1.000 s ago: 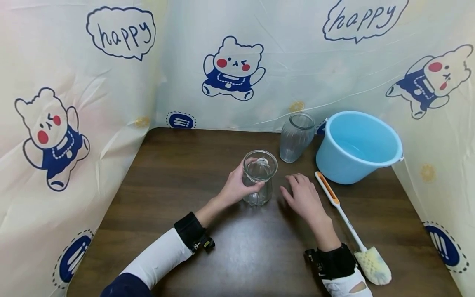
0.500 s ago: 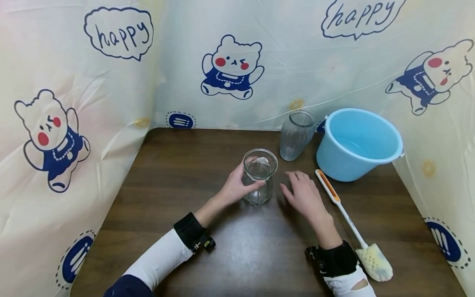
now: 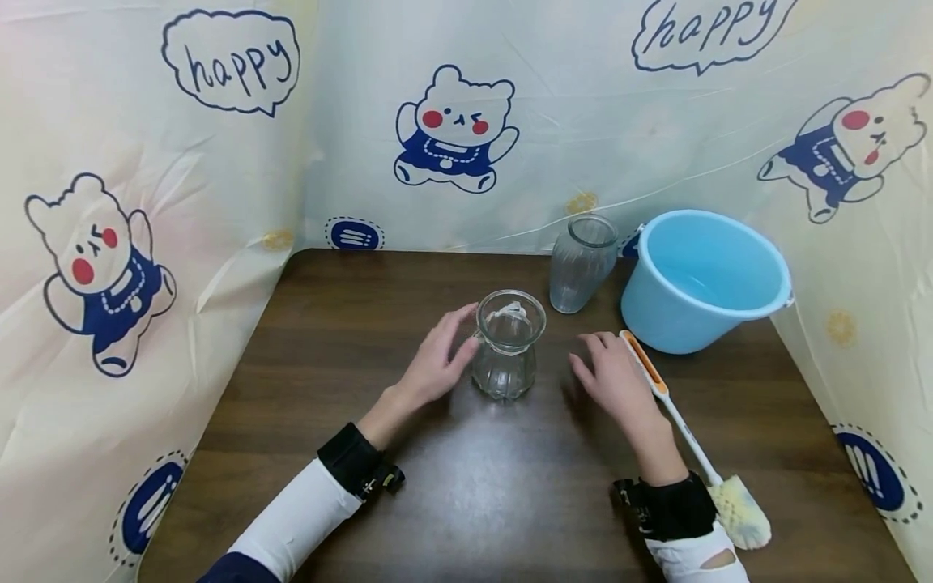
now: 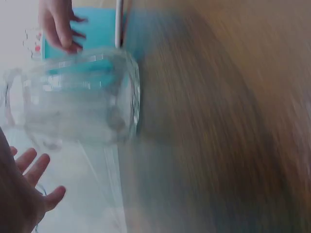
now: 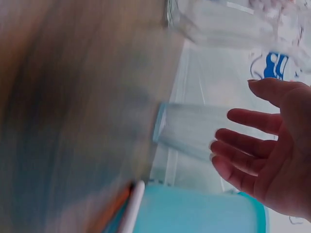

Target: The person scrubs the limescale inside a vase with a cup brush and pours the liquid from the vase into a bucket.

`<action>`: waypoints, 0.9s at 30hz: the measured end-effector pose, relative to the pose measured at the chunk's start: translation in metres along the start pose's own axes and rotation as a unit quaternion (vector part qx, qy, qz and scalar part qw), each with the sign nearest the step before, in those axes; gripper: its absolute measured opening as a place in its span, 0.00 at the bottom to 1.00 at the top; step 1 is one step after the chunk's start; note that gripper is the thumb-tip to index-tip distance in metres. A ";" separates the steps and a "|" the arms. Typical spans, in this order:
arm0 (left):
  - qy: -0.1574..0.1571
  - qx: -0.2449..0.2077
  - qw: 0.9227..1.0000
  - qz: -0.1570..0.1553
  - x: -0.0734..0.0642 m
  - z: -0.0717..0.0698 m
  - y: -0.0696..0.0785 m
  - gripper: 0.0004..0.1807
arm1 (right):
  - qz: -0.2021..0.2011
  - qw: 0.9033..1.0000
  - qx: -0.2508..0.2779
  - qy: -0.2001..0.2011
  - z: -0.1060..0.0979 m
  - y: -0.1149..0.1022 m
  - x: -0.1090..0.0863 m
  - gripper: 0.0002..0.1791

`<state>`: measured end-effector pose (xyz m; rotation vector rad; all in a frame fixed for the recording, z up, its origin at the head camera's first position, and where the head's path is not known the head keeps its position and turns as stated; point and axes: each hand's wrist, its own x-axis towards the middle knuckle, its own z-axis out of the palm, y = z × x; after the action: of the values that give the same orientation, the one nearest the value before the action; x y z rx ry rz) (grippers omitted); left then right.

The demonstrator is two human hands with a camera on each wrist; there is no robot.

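Note:
A clear glass vase (image 3: 504, 371) with a wide rim and ribbed lower body stands upright mid-table. Just left of it is my left hand (image 3: 432, 360), its fingers spread and loose; in the left wrist view a gap shows between these fingers and the vase. To the vase's right, my right hand (image 3: 618, 379) hovers low with relaxed fingers and holds nothing. Its nearest neighbour is a long-handled cleaning brush (image 3: 681, 425) with an orange-and-white grip and a pale fluffy head. The brush head is partly hidden behind my right wrist band.
A taller ribbed glass vase (image 3: 579, 271) stands at the back of the table. Right of it is a light blue bucket (image 3: 666, 324). The dark wooden table (image 3: 350, 324) meets a printed curtain (image 3: 350, 138) at the back and sides.
My left hand has let go of the vase and drawn back left. My right hand has shifted slightly right, closer to the brush handle. The vase stays in place.

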<state>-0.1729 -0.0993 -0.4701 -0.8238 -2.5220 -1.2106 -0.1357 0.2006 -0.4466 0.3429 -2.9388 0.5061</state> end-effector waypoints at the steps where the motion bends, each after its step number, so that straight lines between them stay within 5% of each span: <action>1: 0.010 0.024 1.000 0.007 -0.001 -0.004 -0.003 0.29 | 0.003 1.000 -0.004 0.001 -0.002 0.003 -0.001 0.25; 4: 0.028 0.109 0.994 0.016 -0.001 -0.014 -0.011 0.25 | 0.017 1.000 -0.016 -0.003 -0.011 0.014 -0.003 0.24; 8: 0.022 0.230 0.972 0.029 0.000 -0.025 -0.022 0.22 | 0.035 0.999 -0.030 -0.014 -0.022 0.028 -0.004 0.24; 11: 0.015 0.275 0.961 0.030 0.000 -0.032 -0.029 0.20 | 0.051 0.998 -0.041 -0.024 -0.029 0.037 -0.005 0.22; 18: 0.000 0.302 0.953 -0.003 -0.001 -0.040 -0.038 0.21 | 0.123 0.986 -0.048 -0.099 -0.036 0.056 -0.007 0.18; 27: -0.021 0.272 0.960 -0.055 -0.006 -0.043 -0.041 0.26 | 0.215 0.957 -0.015 -0.192 -0.032 0.070 -0.014 0.17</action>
<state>-0.1933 -0.1547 -0.4716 -0.5786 -2.7540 -0.4689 -0.1362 0.2781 -0.4411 -0.2450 -3.4102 0.4880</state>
